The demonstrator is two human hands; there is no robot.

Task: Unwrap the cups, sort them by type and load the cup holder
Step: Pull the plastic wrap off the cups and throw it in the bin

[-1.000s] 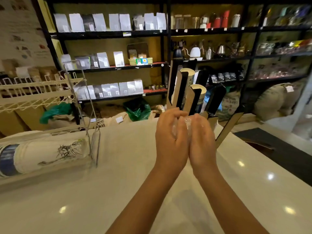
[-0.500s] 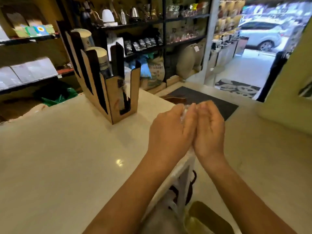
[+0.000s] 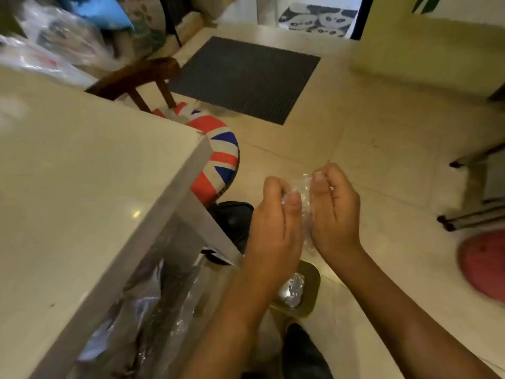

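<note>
Wrap [image 3: 300,187], clear and crumpled, sits squeezed between the left hand [image 3: 276,228] and right hand [image 3: 332,212], held off the counter [image 3: 82,187] edge above a bin [image 3: 307,291] on the floor. Both hands have their fingers curled in around the wad. Being light and springy, it could unfurl or drift when released and miss the bin's mouth. In sight: 1 wad in the hands, 1 more crumpled piece in the bin, 0 cups, 0 cup holders.
</note>
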